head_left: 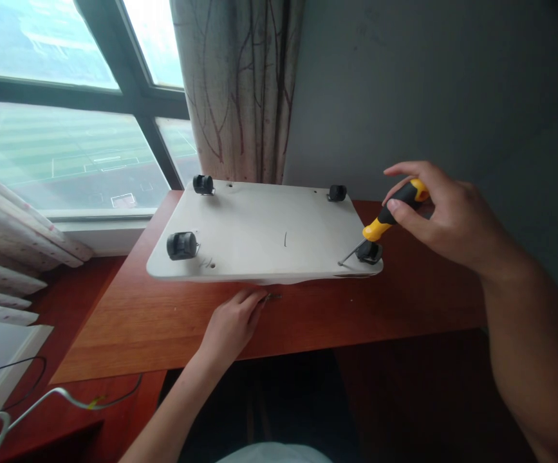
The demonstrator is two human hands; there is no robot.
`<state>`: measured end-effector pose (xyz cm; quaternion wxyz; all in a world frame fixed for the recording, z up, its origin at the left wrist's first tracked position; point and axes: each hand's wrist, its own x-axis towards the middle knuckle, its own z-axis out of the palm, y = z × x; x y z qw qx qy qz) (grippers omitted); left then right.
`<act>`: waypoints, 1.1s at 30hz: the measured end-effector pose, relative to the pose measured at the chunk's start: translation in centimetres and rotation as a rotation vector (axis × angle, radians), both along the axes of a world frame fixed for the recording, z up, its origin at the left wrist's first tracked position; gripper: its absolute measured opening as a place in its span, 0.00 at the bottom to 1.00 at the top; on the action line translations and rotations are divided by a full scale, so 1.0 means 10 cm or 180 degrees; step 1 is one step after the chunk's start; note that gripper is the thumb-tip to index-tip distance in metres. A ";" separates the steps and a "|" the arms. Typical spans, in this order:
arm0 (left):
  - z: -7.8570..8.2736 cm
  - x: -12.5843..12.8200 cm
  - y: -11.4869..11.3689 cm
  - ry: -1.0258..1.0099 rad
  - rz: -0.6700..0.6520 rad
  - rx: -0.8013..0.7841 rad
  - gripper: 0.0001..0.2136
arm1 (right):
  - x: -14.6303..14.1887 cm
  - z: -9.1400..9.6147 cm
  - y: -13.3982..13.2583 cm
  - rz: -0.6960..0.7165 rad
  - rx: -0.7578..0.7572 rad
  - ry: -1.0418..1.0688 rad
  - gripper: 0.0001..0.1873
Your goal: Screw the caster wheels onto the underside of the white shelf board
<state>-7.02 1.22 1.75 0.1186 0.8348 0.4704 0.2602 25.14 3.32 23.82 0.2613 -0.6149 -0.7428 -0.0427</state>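
Observation:
A white board (254, 225) with rounded corners lies on the wooden table, its black casters facing up near the corners. My right hand (443, 212) grips the yellow and black handle of a screwdriver (380, 222), held at a slant. The screwdriver's tip meets the board at its near right corner, beside a caster (369, 251). In front of the board's near edge, my left hand (235, 321) rests low over the table, its fingertips pinched on a small screw (273, 296). Bare holes show in the board by the other casters.
The wooden table (153, 321) has its near edge in front of my body. A window and a patterned curtain (240, 90) stand behind and to the left, a grey wall at the right. White and dark cables (66, 393) hang at the lower left.

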 end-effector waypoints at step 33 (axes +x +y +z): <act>0.56 0.20 -0.01 -0.2278 -0.0777 -0.1221 0.05 | 0.13 -0.07 -0.06 0.0200 0.0338 0.0839 0.19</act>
